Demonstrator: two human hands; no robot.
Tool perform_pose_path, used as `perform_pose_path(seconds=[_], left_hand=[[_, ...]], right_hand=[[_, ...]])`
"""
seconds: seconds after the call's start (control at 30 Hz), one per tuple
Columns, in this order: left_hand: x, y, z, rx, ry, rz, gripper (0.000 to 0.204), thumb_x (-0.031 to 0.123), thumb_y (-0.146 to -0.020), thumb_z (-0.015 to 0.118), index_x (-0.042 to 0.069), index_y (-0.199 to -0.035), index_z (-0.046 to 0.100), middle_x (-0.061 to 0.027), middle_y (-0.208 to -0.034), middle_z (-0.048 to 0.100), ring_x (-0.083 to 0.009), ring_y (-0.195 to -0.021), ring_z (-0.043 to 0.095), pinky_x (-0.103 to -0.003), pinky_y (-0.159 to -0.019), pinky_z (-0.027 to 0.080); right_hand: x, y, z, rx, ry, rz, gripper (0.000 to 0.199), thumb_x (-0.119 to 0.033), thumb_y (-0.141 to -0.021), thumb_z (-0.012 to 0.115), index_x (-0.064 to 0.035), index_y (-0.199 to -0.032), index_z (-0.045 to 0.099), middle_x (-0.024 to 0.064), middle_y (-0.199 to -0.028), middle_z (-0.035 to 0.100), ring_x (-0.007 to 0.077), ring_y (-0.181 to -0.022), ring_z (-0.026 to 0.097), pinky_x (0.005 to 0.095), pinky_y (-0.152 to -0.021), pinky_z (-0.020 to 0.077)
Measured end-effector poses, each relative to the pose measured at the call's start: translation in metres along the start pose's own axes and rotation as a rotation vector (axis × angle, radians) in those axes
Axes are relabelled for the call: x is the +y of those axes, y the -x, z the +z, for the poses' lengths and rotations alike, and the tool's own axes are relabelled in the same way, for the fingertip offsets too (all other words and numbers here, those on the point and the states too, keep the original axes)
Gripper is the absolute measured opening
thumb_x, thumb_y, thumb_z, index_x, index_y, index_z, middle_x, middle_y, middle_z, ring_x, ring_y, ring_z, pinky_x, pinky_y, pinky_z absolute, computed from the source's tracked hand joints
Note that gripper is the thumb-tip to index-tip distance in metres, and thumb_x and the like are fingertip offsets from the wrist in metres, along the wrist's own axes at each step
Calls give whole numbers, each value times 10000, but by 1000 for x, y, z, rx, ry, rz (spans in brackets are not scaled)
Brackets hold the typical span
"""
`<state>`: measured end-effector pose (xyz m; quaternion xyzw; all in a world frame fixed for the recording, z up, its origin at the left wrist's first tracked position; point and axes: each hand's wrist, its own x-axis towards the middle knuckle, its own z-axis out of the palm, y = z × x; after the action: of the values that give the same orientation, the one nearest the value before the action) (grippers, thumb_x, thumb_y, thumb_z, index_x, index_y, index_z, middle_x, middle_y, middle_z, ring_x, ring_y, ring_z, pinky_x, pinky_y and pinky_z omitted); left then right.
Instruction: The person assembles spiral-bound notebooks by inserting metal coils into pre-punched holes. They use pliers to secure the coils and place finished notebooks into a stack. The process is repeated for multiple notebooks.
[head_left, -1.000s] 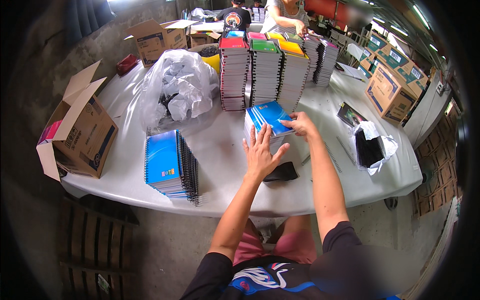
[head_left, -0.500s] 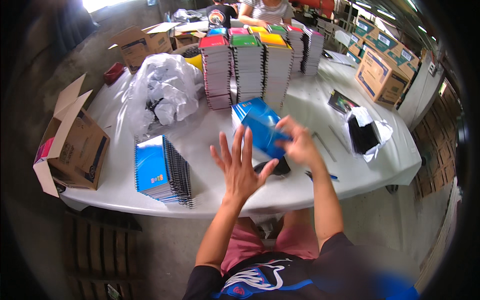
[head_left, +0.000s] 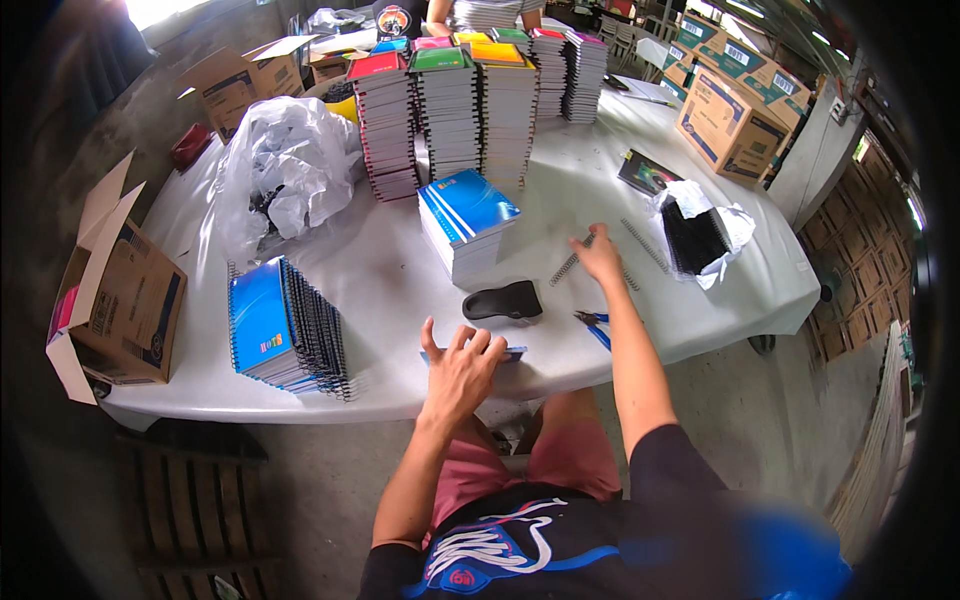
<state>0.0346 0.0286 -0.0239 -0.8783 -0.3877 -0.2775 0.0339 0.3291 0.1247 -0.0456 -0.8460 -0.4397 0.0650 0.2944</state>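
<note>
My left hand (head_left: pixel 462 378) is closed over a thin blue unbound notebook (head_left: pixel 513 354) by the near edge of the table, mostly hidden beneath the fingers. Farther right, my right hand (head_left: pixel 600 257) pinches a dark spiral binding coil (head_left: pixel 565 268) lying on the cloth. Another coil (head_left: pixel 644 245) lies to its right, and part of one shows by the wrist. Between the hands sit a black curved tool (head_left: pixel 502 301) and blue-handled pliers (head_left: pixel 597 328). Beyond them stands a stack of blue unbound notebooks (head_left: pixel 468 210).
Bound blue notebooks (head_left: pixel 275 325) are stacked at the left near an open carton (head_left: pixel 135 300). Tall notebook piles (head_left: pixel 447 120) and a clear plastic bag (head_left: pixel 290 165) stand farther back. Black coils (head_left: pixel 694 243) lie in white wrapping at right, below a closed carton (head_left: pixel 728 125). A person stands across the table.
My left hand, spread in the air before, has come down onto a blue notebook. My right hand has left the blue stack and moved right to the coils. The view has shifted slightly.
</note>
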Motion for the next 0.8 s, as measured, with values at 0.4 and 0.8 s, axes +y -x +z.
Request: perform_pose_path(seconds=[0.4, 0.8], left_hand=[[4, 19, 18, 134, -105, -18, 481, 663, -731, 555, 243, -962, 598, -1, -961, 486, -209, -1131, 397, -662, -994, -50], [22, 3, 43, 344, -72, -346, 496, 579, -571, 735, 158, -768, 562, -34, -912, 489, -245, -988, 435, -616, -879, 202]], right_hand=[[23, -21, -50, -485, -318, -13, 309, -228, -870, 503, -54, -1095, 623, 46, -832, 596, 141, -551, 500, 280, -476, 406], [23, 12, -49, 19, 213, -683, 177, 42, -731, 618, -85, -835, 686, 92, -902, 637, 285, -850, 617, 379, -772, 484]])
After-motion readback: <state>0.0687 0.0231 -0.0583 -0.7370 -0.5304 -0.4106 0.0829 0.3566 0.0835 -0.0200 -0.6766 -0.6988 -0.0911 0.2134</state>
